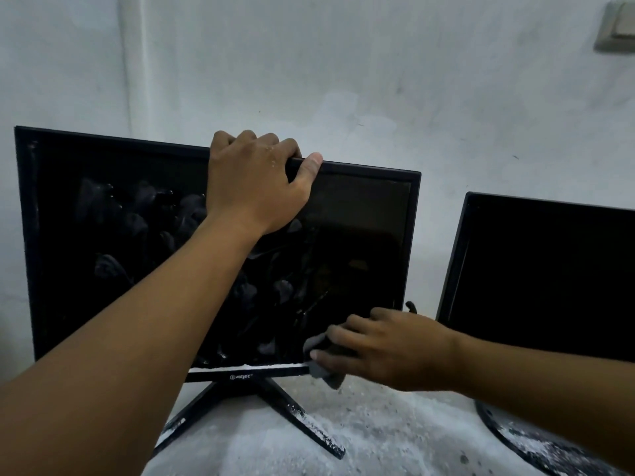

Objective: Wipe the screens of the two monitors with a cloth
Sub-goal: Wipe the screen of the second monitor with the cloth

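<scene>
The left monitor (113,235) is black, and its dark screen carries grey smears and dusty patches across the left and middle. My left hand (256,180) grips its top edge, fingers hooked over the back. My right hand (388,348) presses a grey cloth (319,367) against the lower right part of that screen, near the bottom bezel. The right monitor (549,273) stands apart at the right with a plain dark screen; its right side runs out of view.
Both monitors stand on a grey, dust-covered surface (378,427) against a pale wall (343,80). The left monitor's X-shaped foot (275,407) spreads forward; the right monitor's round base (515,438) sits at lower right. A wall switch (618,25) is at top right.
</scene>
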The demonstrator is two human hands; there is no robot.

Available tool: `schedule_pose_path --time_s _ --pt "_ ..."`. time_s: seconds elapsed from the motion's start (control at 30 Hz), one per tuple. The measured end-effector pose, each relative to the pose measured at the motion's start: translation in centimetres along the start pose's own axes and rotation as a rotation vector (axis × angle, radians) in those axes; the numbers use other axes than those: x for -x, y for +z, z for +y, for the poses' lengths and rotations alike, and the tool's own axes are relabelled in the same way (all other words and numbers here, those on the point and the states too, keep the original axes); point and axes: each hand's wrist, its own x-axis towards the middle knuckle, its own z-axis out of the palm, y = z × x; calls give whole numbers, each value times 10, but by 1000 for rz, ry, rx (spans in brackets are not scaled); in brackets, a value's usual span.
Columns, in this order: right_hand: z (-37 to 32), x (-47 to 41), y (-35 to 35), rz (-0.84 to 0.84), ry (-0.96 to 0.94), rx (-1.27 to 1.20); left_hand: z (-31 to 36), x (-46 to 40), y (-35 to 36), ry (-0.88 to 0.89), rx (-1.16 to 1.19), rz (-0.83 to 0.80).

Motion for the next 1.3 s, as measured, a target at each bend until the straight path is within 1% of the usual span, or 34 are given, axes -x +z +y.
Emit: schedule_pose_path --time_s 0.03,0.07,0.17,0.2,0.23,0.3,0.4,0.43,0.5,0.53,0.6,0.7,0.73,0.77,0.8,0.83,0.9,0.93,0.97,1.0,1.03,1.1,1.13,1.17,1.23,1.3 --pt "6 -1 -1 21 -7 18 -1 0 0 0 0 4" --pt "14 -3 -3 61 31 27 -1 0 0 -1 1 6" --pt "37 -8 -12 199 300 -1 -4 0 -1 -2 4 7" --pt "39 -9 -12 213 356 -8 -4 0 -1 0 3 5" --pt "36 -10 -10 212 362 -8 -4 0 -1 2 3 1" --pt "20 -7 -2 163 255 -4 -2 0 -1 4 4 -8" --pt "0 1 7 22 21 -4 0 1 -2 3 3 -10" --pt "2 2 5 -3 -17 11 -1 1 -2 5 0 -6" --pt "18 0 -2 23 -14 76 -2 1 -2 0 -2 -2" --pt "30 -4 -8 70 30 107 -3 1 -2 -2 -2 -5" --pt "57 -13 -26 188 184 125 -3 1 -3 -5 1 -14" --pt "88 -25 -51 344 562 99 -3 0 -3 -7 2 -28" --pt "91 -27 -55 370 662 76 -2 0 -4 -8 -2 -28" --pt "89 -28 -55 380 689 61 -2 1 -4 -8 -3 -27" --pt "83 -28 -52 366 640 56 -2 1 -4 -8 1 -25" --pt "76 -26 -46 316 529 54 -2 1 -5 -11 9 -24" --pt "61 -19 -37 149 259 81 -3 1 -5 -16 25 -25" --pt "61 -16 -38 84 175 118 -4 1 -5 -14 29 -19" --pt "66 -14 -40 74 141 154 -4 1 -5 -8 33 -10" --pt "74 -15 -43 104 162 169 -5 1 -5 -3 38 1" --pt "82 -17 -48 159 231 159 -6 1 -6 3 46 11" --pt "94 -22 -60 278 421 129 -9 2 -9 11 55 27" --pt "96 -23 -62 303 487 120 -10 3 -11 12 68 31" --pt "96 -24 -62 305 505 120 -12 2 -14 18 89 25" --pt "92 -20 -58 254 422 131 -18 2 -18 27 67 -3" --pt "88 -15 -53 186 310 136 -30 1 -21 0 -82 -17"
